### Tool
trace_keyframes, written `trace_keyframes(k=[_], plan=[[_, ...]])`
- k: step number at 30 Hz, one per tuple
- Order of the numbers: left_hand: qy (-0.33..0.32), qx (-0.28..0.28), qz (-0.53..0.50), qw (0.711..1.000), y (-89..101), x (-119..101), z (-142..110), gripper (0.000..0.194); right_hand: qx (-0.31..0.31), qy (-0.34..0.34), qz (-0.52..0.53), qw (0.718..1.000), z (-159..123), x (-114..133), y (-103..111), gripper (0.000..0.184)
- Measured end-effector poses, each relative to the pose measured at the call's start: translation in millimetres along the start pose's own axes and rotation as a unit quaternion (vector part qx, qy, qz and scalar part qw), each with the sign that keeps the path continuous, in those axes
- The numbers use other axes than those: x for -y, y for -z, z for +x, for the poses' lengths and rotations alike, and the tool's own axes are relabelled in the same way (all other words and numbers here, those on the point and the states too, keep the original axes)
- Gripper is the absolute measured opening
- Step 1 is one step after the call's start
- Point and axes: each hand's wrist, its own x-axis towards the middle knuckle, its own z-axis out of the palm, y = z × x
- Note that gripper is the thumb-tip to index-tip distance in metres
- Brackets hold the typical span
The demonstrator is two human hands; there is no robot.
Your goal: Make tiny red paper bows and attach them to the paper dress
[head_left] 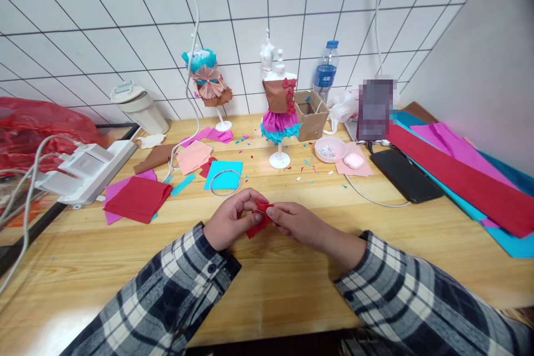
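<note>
Tabletop (287, 295): near edge runs below both sleeves (167, 283); wood shows between them. Left hand (232, 218) and right hand (301, 222), fingertips pinched together, both grip red paper (256, 230) above the wood. Beyond left hand: metal ring (241, 179), partly over blue sheet (216, 169). Room between hands and dress stand (278, 97). Tiled wall (246, 16) behind far edge.

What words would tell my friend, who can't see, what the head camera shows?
A person's left hand and right hand pinch a small piece of red paper above a wooden table. Beyond them stands a miniature dress form in a brown, pink and blue paper outfit, with colored paper sheets to both sides.
</note>
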Motion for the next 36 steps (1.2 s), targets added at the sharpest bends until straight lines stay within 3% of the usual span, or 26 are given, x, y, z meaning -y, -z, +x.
trace_keyframes(k=[14,17,20,22,25,28,30,32,36], plan=[[0.004,-0.014,0.047,0.999,0.7,-0.5,3.8,0.028,0.001,0.016,0.007,1.000,1.6,-2.0,3.8,0.043],[-0.038,-0.083,0.165,0.982,11.8,-4.0,7.8,0.026,-0.016,0.006,0.049,0.999,2.7,-0.2,8.8,0.040],[-0.104,-0.185,0.325,0.922,30.8,-13.4,7.2,0.024,-0.042,-0.015,0.077,0.996,3.7,2.7,15.3,0.039],[-0.113,-0.227,0.354,0.900,41.4,-19.2,3.6,0.026,-0.059,-0.025,0.087,0.994,4.5,2.6,19.0,0.039],[-0.054,-0.199,0.301,0.931,43.5,-19.0,-0.1,0.032,-0.088,-0.015,0.079,0.993,6.7,-1.6,21.4,0.038],[0.026,-0.137,0.289,0.947,29.7,-8.2,6.4,0.037,-0.117,0.008,0.047,0.992,9.7,-6.4,19.9,0.038],[0.010,-0.127,0.355,0.926,21.1,-1.2,15.9,0.036,-0.136,0.022,0.023,0.990,10.8,-7.7,18.5,0.037],[-0.048,-0.142,0.435,0.888,21.6,1.1,24.4,0.032,-0.154,0.040,-0.011,0.987,10.1,-7.5,18.0,0.037],[-0.115,-0.212,0.502,0.830,56.8,-7.5,21.5,0.035,-0.195,0.091,-0.121,0.969,4.8,-4.8,20.9,0.034]])
